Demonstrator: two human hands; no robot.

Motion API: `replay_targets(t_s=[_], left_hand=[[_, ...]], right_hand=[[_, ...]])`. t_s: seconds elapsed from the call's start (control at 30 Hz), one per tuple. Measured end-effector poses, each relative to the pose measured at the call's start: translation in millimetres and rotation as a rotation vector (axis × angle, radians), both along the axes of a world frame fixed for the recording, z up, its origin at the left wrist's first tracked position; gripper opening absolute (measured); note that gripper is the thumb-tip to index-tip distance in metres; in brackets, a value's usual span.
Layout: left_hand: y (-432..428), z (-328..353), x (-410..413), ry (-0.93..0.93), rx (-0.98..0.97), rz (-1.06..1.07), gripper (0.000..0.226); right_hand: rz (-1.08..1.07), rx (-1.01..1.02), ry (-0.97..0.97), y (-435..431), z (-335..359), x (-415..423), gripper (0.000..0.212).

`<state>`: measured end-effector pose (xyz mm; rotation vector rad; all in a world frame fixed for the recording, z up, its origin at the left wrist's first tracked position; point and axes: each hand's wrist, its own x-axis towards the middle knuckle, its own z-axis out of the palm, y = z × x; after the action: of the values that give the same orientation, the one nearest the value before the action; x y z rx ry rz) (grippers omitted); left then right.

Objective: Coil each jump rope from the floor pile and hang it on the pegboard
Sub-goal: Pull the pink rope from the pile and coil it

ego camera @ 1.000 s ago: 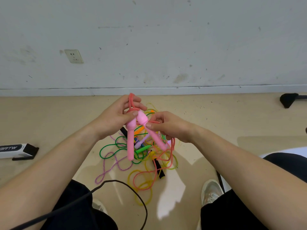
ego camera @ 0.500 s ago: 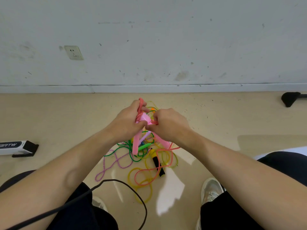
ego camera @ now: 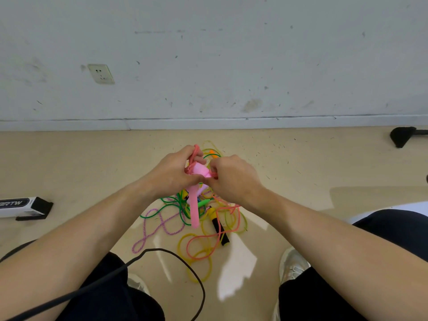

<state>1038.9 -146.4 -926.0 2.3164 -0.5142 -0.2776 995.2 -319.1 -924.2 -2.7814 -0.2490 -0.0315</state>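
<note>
Head cam: pink jump rope is up off the floor, handle tops bunched right between the two sets of fingertips, w/ one handle hanging straight down below the left fingers. Its coral cord loops up over the left fingers, and the rest drops under the right fingers into the pile.

Left hand is curled round the handles + loops, clamping them. Right hand has its fingers curled in on the cord at the handle tops. The exact pinch is hidden behind the knuckles tbh.

Imo the step = wrapping cord round the handles to lock the coil. To do it well:
- keep the left grip tight so the loops don't spring out
- feed w/ the right fingers close to the handles, even tension
- lift slowly, as the tail looks crossed w/ the yellow rope and black handle below the right fingers

Purple rope and green rope lie below the left fingers. Further out that side: black cable, a box, wall socket. Pegboard isn't in view.
</note>
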Motion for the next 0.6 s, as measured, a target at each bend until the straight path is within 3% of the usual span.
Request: replay_targets(t_s=[0.17, 0.33, 0.43, 0.6], left_hand=[[-3, -5, 0, -0.053, -0.077, 0.093, 0.045], [-11, -6, 1, -0.183, -0.207, 0.315, 0.044], [-18, -4, 5, -0.204, -0.355, 0.461, 0.042], [-23, -1, 8, -0.011, -0.648, 0.687, 0.036]], right_hand=[[-0.149, 0.296, 0.094, 3, -4, 3, 0.025], [-0.296, 0.772, 0.217, 15, 6, -2, 0.029], [-0.269, 0.844, 0.179, 26, 1, -9, 0.026], [-0.202, 0.791, 0.119, 39, -23, -17, 0.021]])
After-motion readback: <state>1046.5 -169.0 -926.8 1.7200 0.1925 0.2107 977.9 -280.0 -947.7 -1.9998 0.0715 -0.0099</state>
